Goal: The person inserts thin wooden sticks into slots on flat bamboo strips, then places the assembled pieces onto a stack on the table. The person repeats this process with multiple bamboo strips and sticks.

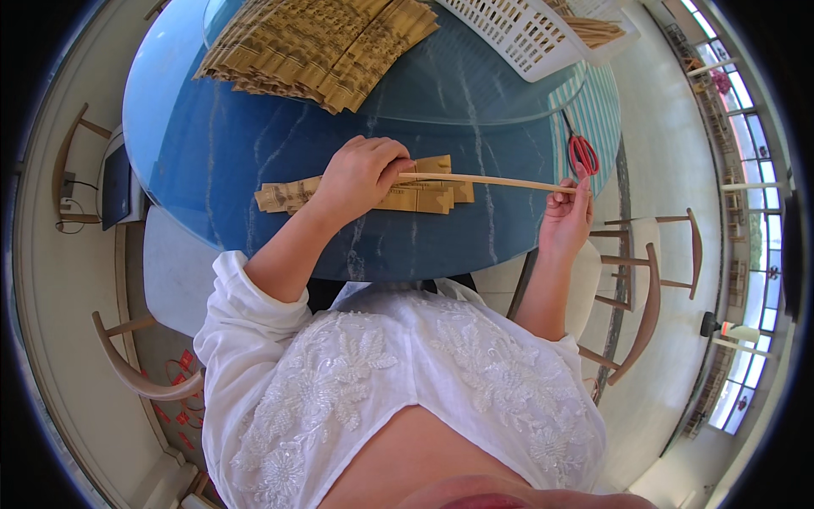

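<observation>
Fingers on my right hand [568,219] pinch a wooden stick [483,179], left hand [365,174] grips its other end above paper sleeves [422,200] — sleeving, I guess, so probably steady push next.

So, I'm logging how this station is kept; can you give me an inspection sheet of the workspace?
Surface: blue marble-patterned table with a glass turntable.
Job's things: printed brown paper sleeves on the table, a larger sleeve pile beyond; slim wooden stick between the hands; white slotted basket holding more sticks.
Clutter: red-handled scissors on a striped cloth.
Hands: left hand over the sleeves, at the stick's left end, exact grip unclear; right hand pinches the other end.
Cables: dark cord near the left wall.
Surroundings: wooden-backed chairs, windows at right.
</observation>
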A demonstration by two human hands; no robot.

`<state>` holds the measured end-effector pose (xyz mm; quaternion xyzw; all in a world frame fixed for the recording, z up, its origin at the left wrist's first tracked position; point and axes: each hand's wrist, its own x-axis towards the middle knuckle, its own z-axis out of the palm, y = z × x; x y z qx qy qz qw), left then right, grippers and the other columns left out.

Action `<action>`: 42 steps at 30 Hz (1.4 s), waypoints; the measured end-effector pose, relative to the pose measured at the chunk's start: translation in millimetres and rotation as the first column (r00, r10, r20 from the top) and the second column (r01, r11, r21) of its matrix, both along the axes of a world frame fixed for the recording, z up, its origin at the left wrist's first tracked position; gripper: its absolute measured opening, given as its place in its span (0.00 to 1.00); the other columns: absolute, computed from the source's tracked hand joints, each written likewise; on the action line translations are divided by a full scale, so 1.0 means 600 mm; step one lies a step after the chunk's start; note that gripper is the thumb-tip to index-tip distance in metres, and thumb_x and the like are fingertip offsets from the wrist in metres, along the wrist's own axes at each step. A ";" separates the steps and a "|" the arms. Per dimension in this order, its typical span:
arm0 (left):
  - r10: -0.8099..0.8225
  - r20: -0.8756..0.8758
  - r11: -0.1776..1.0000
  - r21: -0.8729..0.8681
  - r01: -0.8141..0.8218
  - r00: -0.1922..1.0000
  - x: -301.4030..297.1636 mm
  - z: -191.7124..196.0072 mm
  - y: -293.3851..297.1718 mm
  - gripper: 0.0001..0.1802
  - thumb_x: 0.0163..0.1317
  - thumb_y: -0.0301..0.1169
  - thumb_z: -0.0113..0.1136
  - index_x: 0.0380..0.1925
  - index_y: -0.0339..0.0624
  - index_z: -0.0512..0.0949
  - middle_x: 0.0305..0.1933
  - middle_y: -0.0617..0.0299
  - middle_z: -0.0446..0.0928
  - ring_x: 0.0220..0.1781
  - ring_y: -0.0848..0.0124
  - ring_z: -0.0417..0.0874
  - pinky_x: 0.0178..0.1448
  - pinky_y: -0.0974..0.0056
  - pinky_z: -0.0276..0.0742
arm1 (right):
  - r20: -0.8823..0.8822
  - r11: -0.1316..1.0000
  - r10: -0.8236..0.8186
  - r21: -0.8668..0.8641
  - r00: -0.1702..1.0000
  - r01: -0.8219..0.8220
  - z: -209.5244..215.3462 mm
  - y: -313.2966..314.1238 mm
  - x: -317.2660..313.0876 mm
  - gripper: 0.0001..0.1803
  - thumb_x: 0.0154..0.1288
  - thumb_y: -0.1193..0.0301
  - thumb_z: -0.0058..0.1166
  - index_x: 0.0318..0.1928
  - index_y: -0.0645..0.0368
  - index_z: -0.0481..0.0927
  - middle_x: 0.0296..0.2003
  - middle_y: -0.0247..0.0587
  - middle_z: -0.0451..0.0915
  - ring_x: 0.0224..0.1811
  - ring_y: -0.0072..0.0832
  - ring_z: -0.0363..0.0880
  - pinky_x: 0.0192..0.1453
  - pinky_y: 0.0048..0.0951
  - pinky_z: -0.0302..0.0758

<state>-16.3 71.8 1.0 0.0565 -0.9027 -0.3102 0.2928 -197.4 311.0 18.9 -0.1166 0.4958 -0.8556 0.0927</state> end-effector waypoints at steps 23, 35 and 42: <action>-0.038 -0.033 0.999 -0.018 0.037 0.999 0.000 -0.002 0.002 0.05 0.57 0.29 0.62 0.28 0.40 0.77 0.28 0.60 0.77 0.30 0.60 0.75 0.38 0.61 0.71 | -0.175 0.990 -0.063 0.114 0.983 0.083 0.019 0.030 -0.042 0.17 0.73 0.65 0.46 0.54 0.64 0.73 0.27 0.36 0.76 0.24 0.18 0.71 0.27 0.22 0.72; -0.020 -0.015 0.999 -0.049 0.019 1.000 -0.001 -0.002 -0.001 0.04 0.57 0.28 0.62 0.28 0.40 0.77 0.28 0.60 0.78 0.29 0.60 0.76 0.37 0.61 0.71 | 0.185 0.954 0.280 0.052 0.942 -0.294 -0.050 -0.097 0.041 0.14 0.71 0.67 0.50 0.51 0.62 0.76 0.31 0.37 0.79 0.27 0.18 0.76 0.33 0.22 0.78; 0.025 -0.052 0.995 -0.092 -0.030 0.998 -0.001 0.002 -0.004 0.04 0.57 0.28 0.62 0.28 0.40 0.77 0.28 0.60 0.78 0.30 0.61 0.77 0.38 0.61 0.71 | 0.144 0.929 0.340 0.102 0.929 -0.356 -0.064 -0.125 0.062 0.16 0.70 0.69 0.51 0.53 0.64 0.74 0.34 0.36 0.78 0.32 0.18 0.76 0.39 0.22 0.79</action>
